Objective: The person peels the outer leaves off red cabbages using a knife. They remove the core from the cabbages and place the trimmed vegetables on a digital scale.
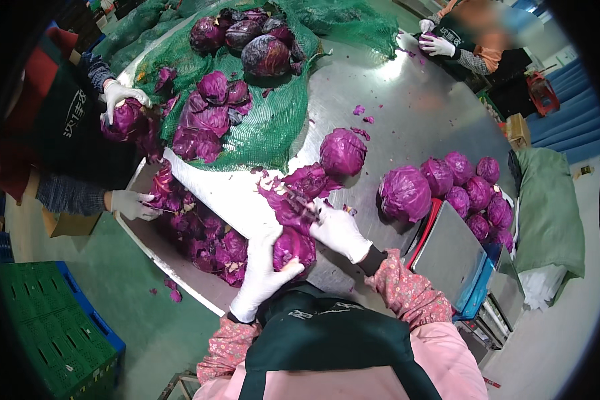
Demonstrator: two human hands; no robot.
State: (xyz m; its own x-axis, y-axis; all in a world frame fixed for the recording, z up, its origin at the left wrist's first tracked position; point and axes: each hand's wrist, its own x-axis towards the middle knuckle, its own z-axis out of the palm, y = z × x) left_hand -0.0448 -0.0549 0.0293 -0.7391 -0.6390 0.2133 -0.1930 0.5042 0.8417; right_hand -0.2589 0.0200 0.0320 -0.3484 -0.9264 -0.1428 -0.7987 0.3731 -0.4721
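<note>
My white-gloved left hand point(262, 270) is wrapped round the left side of a red cabbage point(295, 248), held close to my apron at the table's near edge. Just right of it, my gloved right hand point(340, 233) is closed on a thin, greyish, blade-like tool point(301, 201), smeared by motion. Its tip points away to the left, over loose purple outer leaves point(285, 208). The handle is hidden in my fingers. Beyond the leaves rests a whole red cabbage point(343, 152). A larger trimmed one point(405, 193) sits to the right.
Left of me, a white-edged trough point(173, 263) holds torn leaves. Untrimmed cabbages point(265, 55) lie on green netting point(273, 127). Several trimmed heads point(479, 193) cluster right, beside a grey scale-like plate point(450, 247). Co-workers' gloved hands point(123, 97) point(437, 45) hold cabbages. Green crates point(53, 320) stand lower left.
</note>
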